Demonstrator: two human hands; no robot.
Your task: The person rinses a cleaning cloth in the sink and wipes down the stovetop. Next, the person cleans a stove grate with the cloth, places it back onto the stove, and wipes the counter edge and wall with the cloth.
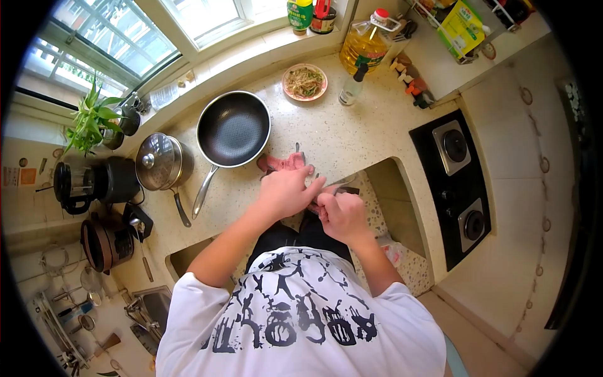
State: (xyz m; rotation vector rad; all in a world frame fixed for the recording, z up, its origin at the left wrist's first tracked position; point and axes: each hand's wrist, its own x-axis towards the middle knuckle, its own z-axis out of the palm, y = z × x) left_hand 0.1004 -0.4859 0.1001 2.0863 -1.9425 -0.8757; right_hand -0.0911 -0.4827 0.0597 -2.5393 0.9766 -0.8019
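Best w/ L hand (286, 193) low and steady on the pink-red item (286, 163), fingertips kept clear of R hand (343, 217); work a bit further in from the worktop (367, 138) edge, as the cutout (399, 204) sits right by, approx 3 o'clock of R hand. Item looks soft, floppy, moist and uneven, poss. raw meat, w/ paler patches; it lies on the worktop, approx 12 o'clock of L hand and partly under it, just beside the frying pan (233, 129), which is at 11 o'clock. L hand's fingers are spread over it, palm down; can't tell if they grip. R hand is clenched, contents hidden. Plate of food (305, 82) is at 12 o'clock, well apart.
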